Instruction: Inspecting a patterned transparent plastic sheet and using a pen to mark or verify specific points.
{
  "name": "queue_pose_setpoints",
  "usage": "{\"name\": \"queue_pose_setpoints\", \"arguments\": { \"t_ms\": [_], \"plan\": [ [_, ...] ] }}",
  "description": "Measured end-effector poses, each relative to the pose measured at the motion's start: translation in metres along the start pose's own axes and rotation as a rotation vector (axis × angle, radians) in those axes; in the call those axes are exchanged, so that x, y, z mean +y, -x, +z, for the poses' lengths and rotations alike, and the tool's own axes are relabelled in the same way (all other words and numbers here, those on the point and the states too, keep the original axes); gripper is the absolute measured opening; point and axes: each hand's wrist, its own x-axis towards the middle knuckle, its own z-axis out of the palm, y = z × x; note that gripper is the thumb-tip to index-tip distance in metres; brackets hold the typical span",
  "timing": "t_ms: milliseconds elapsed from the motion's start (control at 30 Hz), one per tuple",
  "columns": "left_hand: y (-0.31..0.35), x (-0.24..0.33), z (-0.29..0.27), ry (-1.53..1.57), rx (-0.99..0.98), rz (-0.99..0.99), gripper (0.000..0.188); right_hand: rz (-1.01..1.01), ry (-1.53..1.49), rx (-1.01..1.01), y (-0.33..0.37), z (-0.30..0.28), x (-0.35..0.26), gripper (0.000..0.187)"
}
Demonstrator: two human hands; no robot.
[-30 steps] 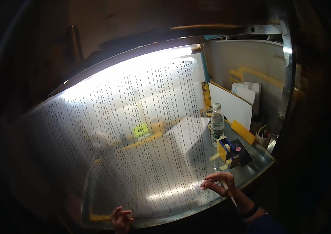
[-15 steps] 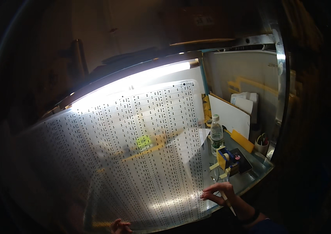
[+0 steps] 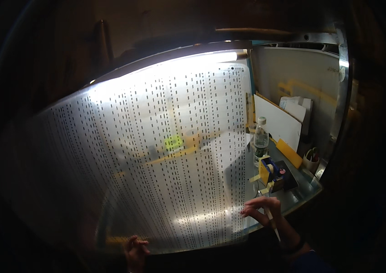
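A large see-through film sheet point(image 3: 188, 182), covered in rows of small dark marks, stands up in front of me and fills the middle of the view. My right hand point(image 3: 265, 211) pinches its lower right edge between thumb and fingertips. A slim pale pen-like tool point(image 3: 273, 226) is tucked in that same hand, pointing down. At the sheet's near lower edge, my left hand point(image 3: 136, 250) has curled fingers that seem to grip the border; shadow hides part of this contact.
A bright tube lamp point(image 3: 170, 66) runs along the back. Right of the sheet, on a glass-topped table point(image 3: 309, 191), are a water bottle point(image 3: 260, 141), a tape dispenser point(image 3: 266, 170), a dark flat device point(image 3: 288, 175), a white board point(image 3: 277, 120) and a pen cup point(image 3: 311, 161).
The scene has shifted up and slightly right in the picture. More of my left hand shows at the bottom. The sheet's marks now look stretched; my right hand keeps its pinch.
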Motion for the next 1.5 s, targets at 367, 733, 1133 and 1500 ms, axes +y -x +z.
{"name": "queue_pose_setpoints", "arguments": {
  "t_ms": [367, 733, 1133, 1500],
  "plan": [
    [-0.007, 0.029, -0.019, -0.191, 0.05, 0.054, 0.024, 0.186, -0.092, -0.005, -0.012, -0.005, -0.027, 0.038],
    [-0.085, 0.118, -0.053, -0.469, -0.158, -0.234, 0.028, 0.598, -0.196, 0.295, -0.031, -0.022, -0.032, 0.049],
    [-0.025, 0.035, 0.133, -1.34, -0.793, 0.3, 0.07, 0.89, -0.225, 0.35, 0.038, 0.047, 0.024, 0.052],
    [0.011, -0.035, 0.14, -1.334, -0.533, 0.438, 0.035, 0.395, 0.373, 0.347, 0.049, 0.009, 0.035, 0.044]
  ]
}}
